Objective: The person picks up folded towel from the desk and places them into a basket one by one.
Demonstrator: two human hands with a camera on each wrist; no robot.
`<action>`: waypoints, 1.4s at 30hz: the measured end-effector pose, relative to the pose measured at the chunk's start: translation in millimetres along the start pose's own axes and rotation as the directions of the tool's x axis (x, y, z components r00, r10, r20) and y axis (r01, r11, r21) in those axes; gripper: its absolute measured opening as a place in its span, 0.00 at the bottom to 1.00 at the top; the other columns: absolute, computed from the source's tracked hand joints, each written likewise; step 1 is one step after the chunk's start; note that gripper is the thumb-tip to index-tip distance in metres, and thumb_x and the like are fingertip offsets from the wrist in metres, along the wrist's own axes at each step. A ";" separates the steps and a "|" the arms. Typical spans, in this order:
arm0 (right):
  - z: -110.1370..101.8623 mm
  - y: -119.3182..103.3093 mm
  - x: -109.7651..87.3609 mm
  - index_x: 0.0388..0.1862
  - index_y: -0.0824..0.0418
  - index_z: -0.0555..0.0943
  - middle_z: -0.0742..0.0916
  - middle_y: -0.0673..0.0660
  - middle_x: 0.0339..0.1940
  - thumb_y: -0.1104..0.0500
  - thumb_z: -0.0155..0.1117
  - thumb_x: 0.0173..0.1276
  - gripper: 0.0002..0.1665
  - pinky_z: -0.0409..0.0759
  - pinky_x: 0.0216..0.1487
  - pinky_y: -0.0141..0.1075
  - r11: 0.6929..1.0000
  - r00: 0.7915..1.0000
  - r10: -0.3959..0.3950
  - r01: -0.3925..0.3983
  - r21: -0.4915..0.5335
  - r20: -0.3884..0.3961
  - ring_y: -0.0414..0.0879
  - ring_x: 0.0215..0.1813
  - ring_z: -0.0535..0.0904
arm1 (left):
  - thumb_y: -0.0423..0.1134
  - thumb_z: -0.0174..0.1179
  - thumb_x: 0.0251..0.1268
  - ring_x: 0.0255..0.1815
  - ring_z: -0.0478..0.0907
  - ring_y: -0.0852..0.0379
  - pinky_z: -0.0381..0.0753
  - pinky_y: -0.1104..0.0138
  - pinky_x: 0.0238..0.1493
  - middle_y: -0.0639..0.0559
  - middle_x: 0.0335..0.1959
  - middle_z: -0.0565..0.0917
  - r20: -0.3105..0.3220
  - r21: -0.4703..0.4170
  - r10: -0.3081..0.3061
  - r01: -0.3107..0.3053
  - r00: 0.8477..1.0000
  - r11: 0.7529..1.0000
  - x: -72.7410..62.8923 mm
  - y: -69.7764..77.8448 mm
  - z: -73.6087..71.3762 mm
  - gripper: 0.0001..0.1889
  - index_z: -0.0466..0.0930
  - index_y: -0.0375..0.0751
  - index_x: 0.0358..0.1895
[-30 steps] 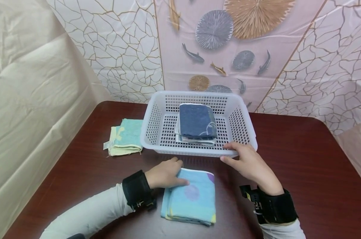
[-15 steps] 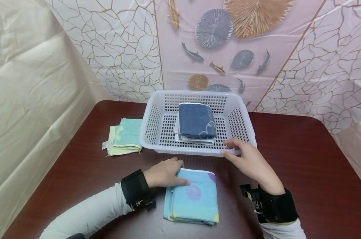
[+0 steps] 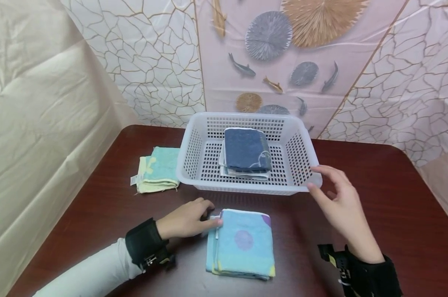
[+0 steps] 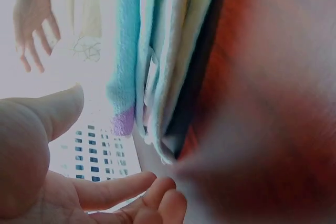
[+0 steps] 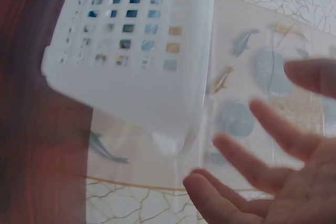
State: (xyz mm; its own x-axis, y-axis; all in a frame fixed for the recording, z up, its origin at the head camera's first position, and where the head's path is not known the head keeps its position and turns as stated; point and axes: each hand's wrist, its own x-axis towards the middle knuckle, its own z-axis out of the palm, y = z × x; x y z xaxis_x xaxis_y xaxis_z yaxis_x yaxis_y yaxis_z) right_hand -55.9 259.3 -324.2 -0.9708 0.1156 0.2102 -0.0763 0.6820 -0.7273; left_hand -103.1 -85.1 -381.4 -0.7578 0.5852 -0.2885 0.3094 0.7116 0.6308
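A folded light-blue towel (image 3: 244, 243) with a purple dot lies at the front of the table. My left hand (image 3: 188, 218) is at its left edge, fingers loose and holding nothing; the left wrist view has the thumb (image 4: 63, 111) apart from the towel's layered edge (image 4: 126, 77). Behind the towel stands a white plastic basket (image 3: 242, 187). Inside it lies a folded dark-blue towel (image 3: 246, 148) on top of paler folded cloth. By the basket's front right corner is my right hand (image 3: 342, 202), its fingers spread and apart from the basket in the right wrist view.
Left of the basket, against its side, lies a folded green and yellow towel (image 3: 158, 169) with a white tag. The dark red-brown table (image 3: 379, 181) extends to both sides. A patterned cloth backdrop (image 3: 157, 53) hangs behind the table.
My right hand has left the basket's front rim and moved right, past its corner. My left hand has drawn left off the top of the light-blue towel.
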 end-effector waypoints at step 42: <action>40.4 66.6 -50.3 0.81 0.63 0.45 0.79 0.59 0.66 0.49 0.27 0.84 0.34 0.73 0.69 0.46 0.159 0.393 -0.180 -0.893 0.420 0.902 0.50 0.68 0.77 | 0.41 0.54 0.73 0.53 0.83 0.55 0.82 0.71 0.46 0.42 0.55 0.83 0.414 -0.829 -0.142 0.437 0.899 0.349 -38.0 -10.9 0.4 0.20 0.74 0.30 0.60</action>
State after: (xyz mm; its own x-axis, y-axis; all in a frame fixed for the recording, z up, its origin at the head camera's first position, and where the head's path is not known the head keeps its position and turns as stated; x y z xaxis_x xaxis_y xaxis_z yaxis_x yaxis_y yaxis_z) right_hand -21.3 269.6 -409.6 -0.5726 -0.7286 -0.3760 0.7594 -0.2985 -0.5781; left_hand -77.5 -115.0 -377.5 -0.4879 0.5859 -0.6470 -0.6990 0.1817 0.6917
